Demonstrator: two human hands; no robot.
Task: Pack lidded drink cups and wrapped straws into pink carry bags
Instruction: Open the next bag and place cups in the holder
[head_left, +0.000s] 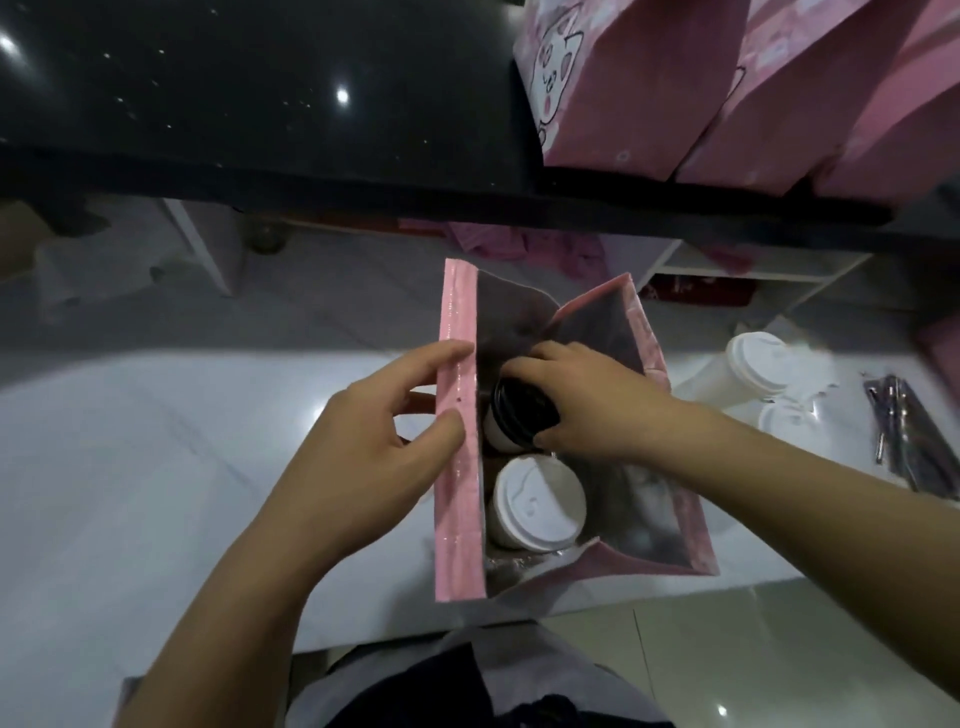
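A pink carry bag (457, 467) stands open on the white surface (156, 467), its folded left rim held in the left grip (374, 431). Inside the bag, the right grip (587, 405) holds a black-lidded cup (522, 415) from above, slightly tilted. Just nearer than that grip, a white-lidded cup (537, 501) stands upright in the bag. Right of the right grip, outside the bag, are more white-lidded cups (758, 364), and beyond them lie dark wrapped straws (904, 436). Cat-printed pink bags (649, 88) stand farther off, up and right of both grips.
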